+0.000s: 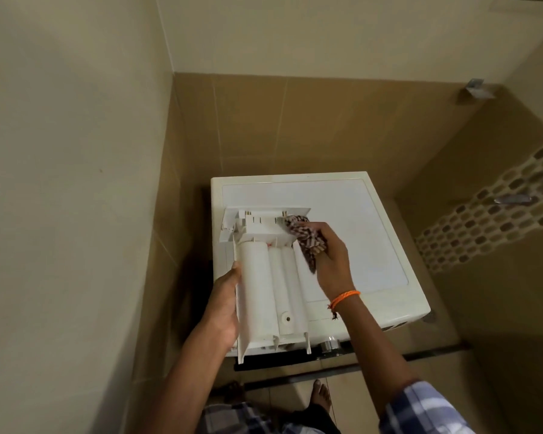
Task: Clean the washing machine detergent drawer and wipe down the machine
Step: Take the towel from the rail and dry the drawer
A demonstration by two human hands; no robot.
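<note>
The white detergent drawer [265,283] lies upside down on top of the white washing machine [364,233], its front panel pointing to the far wall. My left hand [224,305] grips the drawer's left side wall. My right hand [329,252] holds a brown-and-white patterned cloth [306,238] pressed against the drawer's far right corner, near the front panel. An orange thread band sits on my right wrist.
The machine stands in a tiled corner, with a wall close on the left and behind. A chrome dial [328,345] shows on the machine's front edge. A tap [513,200] sticks out of the mosaic-striped right wall. My bare foot [320,394] is on the floor below.
</note>
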